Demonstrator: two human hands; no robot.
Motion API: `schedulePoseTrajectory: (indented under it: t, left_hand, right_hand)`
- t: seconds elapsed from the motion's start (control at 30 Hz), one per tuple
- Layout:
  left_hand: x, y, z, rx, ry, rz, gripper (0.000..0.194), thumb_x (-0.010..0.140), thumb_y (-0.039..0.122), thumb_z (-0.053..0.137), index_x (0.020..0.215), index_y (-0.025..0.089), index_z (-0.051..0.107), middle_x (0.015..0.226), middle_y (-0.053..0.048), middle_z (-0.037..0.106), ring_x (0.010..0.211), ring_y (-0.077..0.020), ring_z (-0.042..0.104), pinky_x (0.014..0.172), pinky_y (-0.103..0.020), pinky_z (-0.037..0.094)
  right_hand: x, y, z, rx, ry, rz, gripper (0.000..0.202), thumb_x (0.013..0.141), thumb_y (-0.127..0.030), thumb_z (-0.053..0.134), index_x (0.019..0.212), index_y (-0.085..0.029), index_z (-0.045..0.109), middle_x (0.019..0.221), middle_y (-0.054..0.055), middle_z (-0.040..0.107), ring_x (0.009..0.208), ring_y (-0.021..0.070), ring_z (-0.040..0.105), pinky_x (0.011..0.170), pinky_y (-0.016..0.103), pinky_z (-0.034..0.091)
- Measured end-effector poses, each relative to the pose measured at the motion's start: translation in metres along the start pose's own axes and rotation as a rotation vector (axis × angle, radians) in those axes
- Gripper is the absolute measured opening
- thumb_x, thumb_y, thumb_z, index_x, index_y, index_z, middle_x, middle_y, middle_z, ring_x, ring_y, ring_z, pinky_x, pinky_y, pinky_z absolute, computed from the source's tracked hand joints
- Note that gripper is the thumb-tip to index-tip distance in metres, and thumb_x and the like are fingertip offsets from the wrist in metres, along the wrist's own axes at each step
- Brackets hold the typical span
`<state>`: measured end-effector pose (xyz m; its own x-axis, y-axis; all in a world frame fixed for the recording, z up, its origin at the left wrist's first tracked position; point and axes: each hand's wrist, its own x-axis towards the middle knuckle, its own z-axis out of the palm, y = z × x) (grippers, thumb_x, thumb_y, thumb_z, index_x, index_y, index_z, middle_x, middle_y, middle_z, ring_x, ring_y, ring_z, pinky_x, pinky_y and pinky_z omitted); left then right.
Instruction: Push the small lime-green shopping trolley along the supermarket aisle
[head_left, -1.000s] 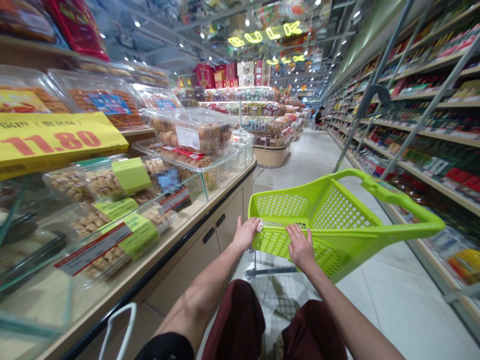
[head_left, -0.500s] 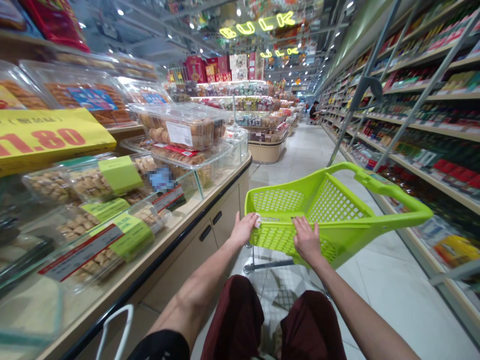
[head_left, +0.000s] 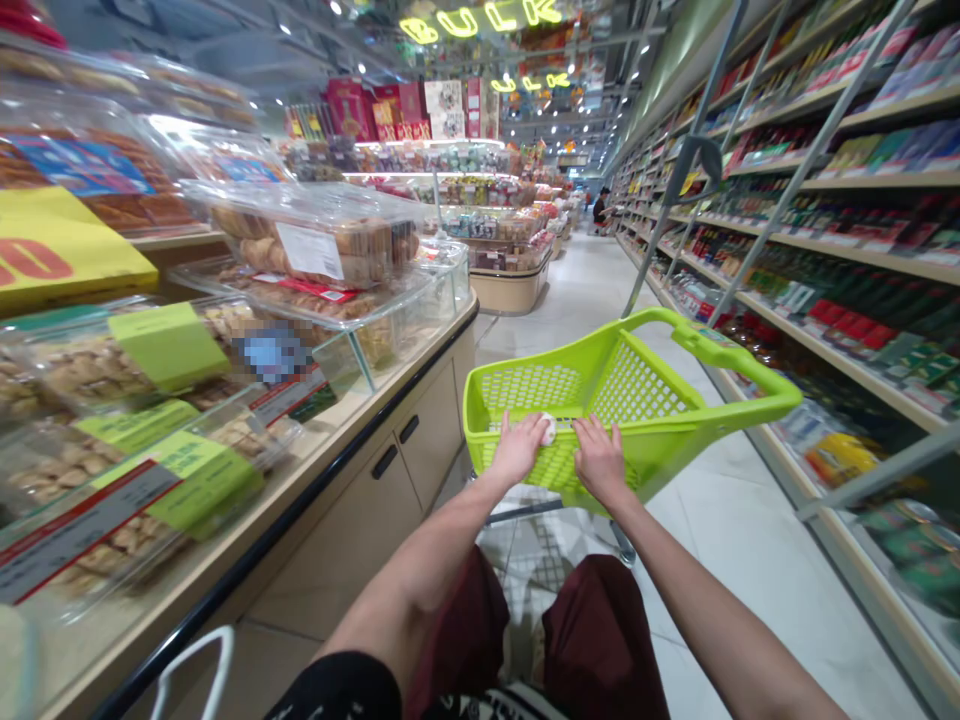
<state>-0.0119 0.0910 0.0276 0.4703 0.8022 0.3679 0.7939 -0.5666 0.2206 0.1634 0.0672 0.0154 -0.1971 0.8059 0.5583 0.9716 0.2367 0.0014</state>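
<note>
A bright green plastic shopping cart [head_left: 720, 425] with lattice sides stands in front of me, turned sideways. At its near rim, my left hand [head_left: 517, 450] is closed around a small crumpled white wipe [head_left: 549, 430]; only part of the wipe shows at the fingertips. My right hand [head_left: 600, 460] is close beside it, its fingers hooked over the same rim and its thumb raised. The cart's basket holds nothing that I can make out.
On the left runs a counter [head_left: 352, 440] with drawers and clear boxes of biscuits [head_left: 307, 235]. Packed shelves [head_left: 885, 250] line the right side. A tiled aisle [head_left: 581, 265] leads away, with a person [head_left: 600, 208] crouching far off. A white curved bar [head_left: 217, 665] is at lower left.
My left hand has slid right along the rim with the wipe, closer to my right hand. The whole view has shifted, so the cart and shelves appear farther left.
</note>
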Motion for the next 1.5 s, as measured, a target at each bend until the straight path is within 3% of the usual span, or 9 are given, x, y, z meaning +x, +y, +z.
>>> schedulePoseTrajectory:
  t: [0.17, 0.27, 0.37, 0.6, 0.73, 0.87, 0.97, 1.3, 1.5]
  left_hand:
    - [-0.025, -0.044, -0.012, 0.056, -0.004, -0.095, 0.043, 0.086, 0.011, 0.032, 0.125, 0.026, 0.040, 0.134, -0.005, 0.044, 0.122, -0.0178, 0.040, 0.107, -0.055, 0.004]
    - [-0.035, -0.058, -0.016, 0.057, 0.023, -0.196, 0.042, 0.086, 0.012, 0.031, 0.125, 0.026, 0.040, 0.134, -0.006, 0.044, 0.122, -0.0184, 0.040, 0.107, -0.056, 0.005]
    - [-0.031, -0.048, -0.013, 0.044, 0.031, -0.213, 0.043, 0.085, 0.011, 0.033, 0.125, 0.026, 0.040, 0.134, -0.006, 0.044, 0.123, -0.0194, 0.039, 0.107, -0.055, 0.006]
    - [-0.004, -0.005, 0.003, 0.012, 0.006, -0.063, 0.041, 0.087, 0.015, 0.033, 0.127, 0.026, 0.039, 0.136, -0.007, 0.041, 0.126, -0.0200, 0.036, 0.107, -0.055, 0.004]
    - [-0.018, -0.032, -0.002, 0.052, -0.010, -0.026, 0.046, 0.086, 0.012, 0.030, 0.129, 0.027, 0.036, 0.138, -0.006, 0.039, 0.127, -0.0184, 0.034, 0.108, -0.053, -0.001]
    - [-0.040, -0.068, -0.014, 0.092, -0.014, -0.127, 0.044, 0.087, 0.013, 0.030, 0.129, 0.026, 0.037, 0.136, -0.006, 0.042, 0.125, -0.0199, 0.038, 0.108, -0.052, -0.001]
    - [-0.047, -0.079, -0.019, 0.086, -0.014, -0.197, 0.043, 0.087, 0.014, 0.032, 0.127, 0.026, 0.040, 0.133, -0.006, 0.045, 0.120, -0.0202, 0.043, 0.108, -0.052, -0.001]
    - [-0.050, -0.063, -0.015, 0.074, 0.031, -0.248, 0.038, 0.086, 0.012, 0.032, 0.121, 0.025, 0.043, 0.119, -0.006, 0.056, 0.108, -0.0186, 0.052, 0.107, -0.054, 0.006]
    - [-0.051, -0.041, -0.009, 0.057, 0.013, -0.139, 0.040, 0.086, 0.013, 0.034, 0.124, 0.024, 0.039, 0.121, -0.006, 0.055, 0.109, -0.0182, 0.051, 0.107, -0.052, 0.008]
  right_hand:
    - [-0.001, 0.000, 0.001, 0.022, -0.008, 0.011, 0.048, 0.071, -0.009, 0.042, 0.119, -0.012, 0.051, 0.124, 0.010, 0.054, 0.123, 0.0245, 0.037, 0.104, 0.048, 0.014]
    - [0.000, -0.004, 0.004, 0.032, -0.004, 0.021, 0.049, 0.071, -0.010, 0.042, 0.119, -0.012, 0.050, 0.125, 0.010, 0.053, 0.123, 0.0245, 0.036, 0.105, 0.048, 0.013]
    - [0.000, -0.006, 0.005, 0.054, 0.010, 0.024, 0.051, 0.070, -0.010, 0.043, 0.120, -0.013, 0.050, 0.125, 0.010, 0.053, 0.123, 0.0256, 0.036, 0.104, 0.050, 0.013]
    - [0.001, -0.009, -0.004, 0.031, -0.023, 0.019, 0.049, 0.071, -0.010, 0.042, 0.120, -0.013, 0.050, 0.125, 0.010, 0.053, 0.123, 0.0251, 0.037, 0.104, 0.049, 0.015]
    - [0.000, -0.007, -0.005, 0.020, -0.048, 0.011, 0.049, 0.072, -0.010, 0.042, 0.121, -0.012, 0.049, 0.126, 0.009, 0.052, 0.124, 0.0241, 0.036, 0.105, 0.047, 0.013]
    - [-0.001, -0.007, 0.001, 0.032, -0.025, 0.009, 0.050, 0.071, -0.010, 0.042, 0.121, -0.012, 0.049, 0.127, 0.009, 0.052, 0.125, 0.0244, 0.034, 0.105, 0.049, 0.012]
    - [-0.002, -0.007, 0.004, 0.040, -0.017, -0.011, 0.051, 0.071, -0.010, 0.042, 0.122, -0.013, 0.048, 0.126, 0.010, 0.052, 0.125, 0.0250, 0.034, 0.104, 0.050, 0.013]
    - [0.000, 0.016, 0.008, -0.025, -0.018, -0.139, 0.058, 0.070, -0.010, 0.041, 0.129, -0.013, 0.042, 0.132, 0.009, 0.046, 0.127, 0.0240, 0.031, 0.106, 0.049, 0.014]
    - [0.013, 0.046, 0.016, -0.050, -0.114, -0.038, 0.052, 0.074, -0.015, 0.038, 0.126, -0.014, 0.045, 0.132, 0.008, 0.047, 0.127, 0.0235, 0.031, 0.104, 0.053, 0.016]
